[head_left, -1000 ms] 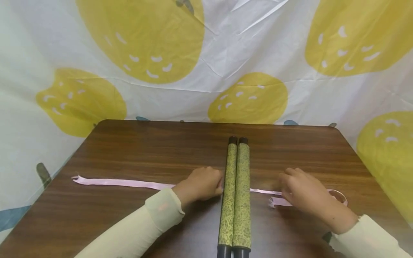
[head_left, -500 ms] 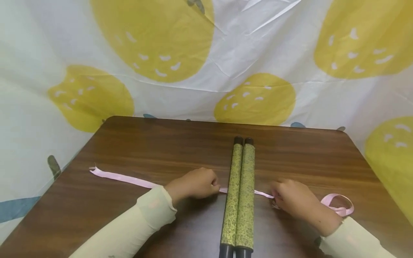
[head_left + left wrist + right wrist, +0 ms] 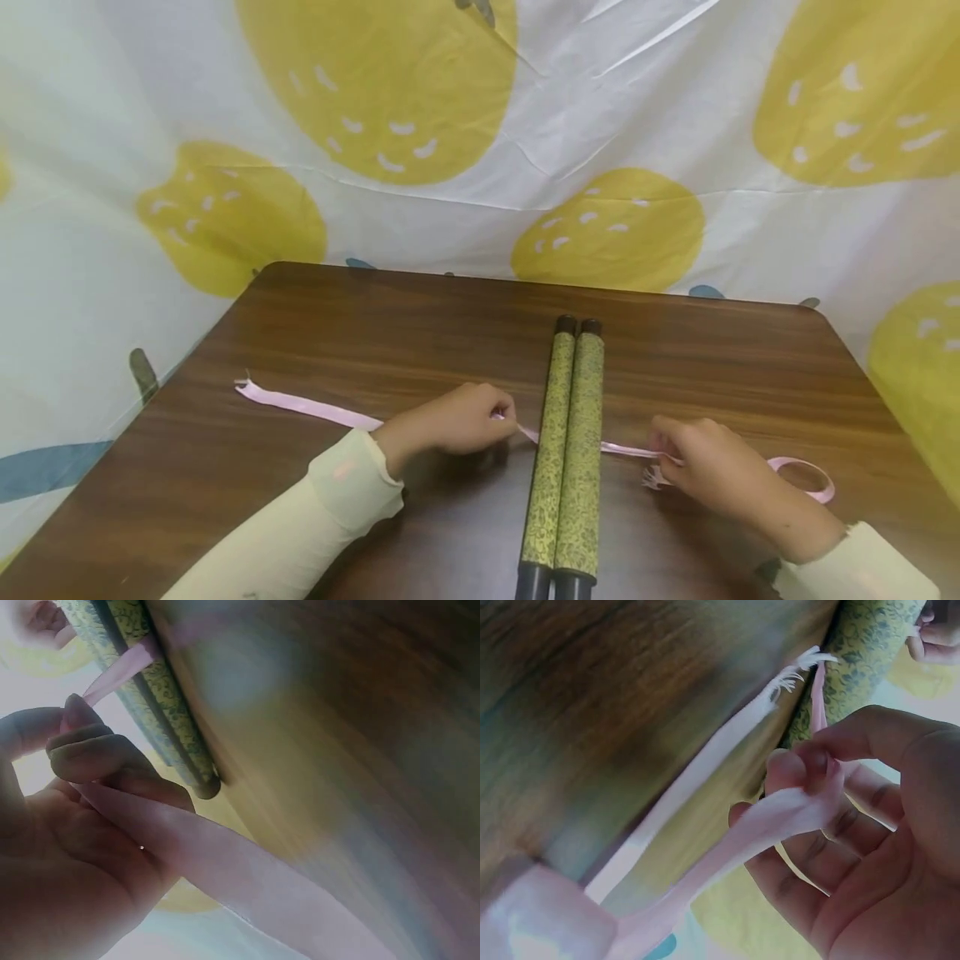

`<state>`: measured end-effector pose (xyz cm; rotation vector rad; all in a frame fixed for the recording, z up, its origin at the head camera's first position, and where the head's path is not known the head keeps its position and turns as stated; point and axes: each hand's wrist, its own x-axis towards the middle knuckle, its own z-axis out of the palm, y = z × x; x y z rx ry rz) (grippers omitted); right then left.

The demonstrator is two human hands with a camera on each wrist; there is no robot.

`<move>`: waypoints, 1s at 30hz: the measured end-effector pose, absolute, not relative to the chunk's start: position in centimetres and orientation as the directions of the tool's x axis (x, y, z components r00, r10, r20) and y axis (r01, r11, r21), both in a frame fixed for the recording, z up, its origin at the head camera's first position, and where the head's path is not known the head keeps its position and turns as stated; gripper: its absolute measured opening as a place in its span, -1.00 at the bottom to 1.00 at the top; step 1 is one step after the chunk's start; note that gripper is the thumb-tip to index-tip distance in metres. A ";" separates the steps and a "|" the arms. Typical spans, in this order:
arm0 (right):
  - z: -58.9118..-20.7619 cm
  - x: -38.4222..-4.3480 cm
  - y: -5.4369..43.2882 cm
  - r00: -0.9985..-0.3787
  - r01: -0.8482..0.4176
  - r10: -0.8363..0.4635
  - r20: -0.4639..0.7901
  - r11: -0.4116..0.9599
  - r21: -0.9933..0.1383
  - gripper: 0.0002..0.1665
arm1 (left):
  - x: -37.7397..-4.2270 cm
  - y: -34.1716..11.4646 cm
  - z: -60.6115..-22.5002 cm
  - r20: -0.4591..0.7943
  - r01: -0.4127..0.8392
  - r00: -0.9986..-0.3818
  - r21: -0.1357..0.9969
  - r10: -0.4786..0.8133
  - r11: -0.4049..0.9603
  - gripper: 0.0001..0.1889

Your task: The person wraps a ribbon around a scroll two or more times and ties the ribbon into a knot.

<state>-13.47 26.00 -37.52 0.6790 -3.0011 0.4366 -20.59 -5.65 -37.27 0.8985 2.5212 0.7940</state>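
Two green-gold patterned rolls with black ends (image 3: 551, 458) lie side by side on the table, like a scroll rolled from both sides. A pink ribbon (image 3: 307, 406) passes beneath them and comes out on either side. Left of the rolls, my left hand (image 3: 465, 419) pinches the ribbon between thumb and curled fingers; its tail trails past the wrist. On the other side, my right hand (image 3: 712, 467) pinches the ribbon between thumb and index finger, with the other fingers loosely bent in the right wrist view. The ribbon's frayed end (image 3: 802, 671) lies near the right hand.
Behind the right hand, the ribbon makes a loop (image 3: 825, 492) on the tabletop. The brown wooden table (image 3: 420, 333) has rounded far corners. A white cloth with yellow lemons (image 3: 442, 225) hangs behind it.
The left hand has drawn back from the rolls, and a stretch of ribbon now rises from them to its fingers. The right hand has taken hold of the ribbon. The head view has shifted.
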 end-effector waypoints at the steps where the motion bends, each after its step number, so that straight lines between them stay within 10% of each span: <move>1: -37.5 -13.4 26.1 -0.903 -0.429 -0.420 0.093 0.863 -0.267 -0.79 | -20.6 -5.6 -37.2 -0.121 0.471 -0.737 0.613 0.665 0.634 -0.81; 30: -37.3 -12.3 28.4 -0.918 -0.384 -0.392 0.063 0.838 -0.387 -0.86 | -20.5 -2.5 -36.8 0.077 0.397 -0.774 0.832 0.629 0.387 -0.81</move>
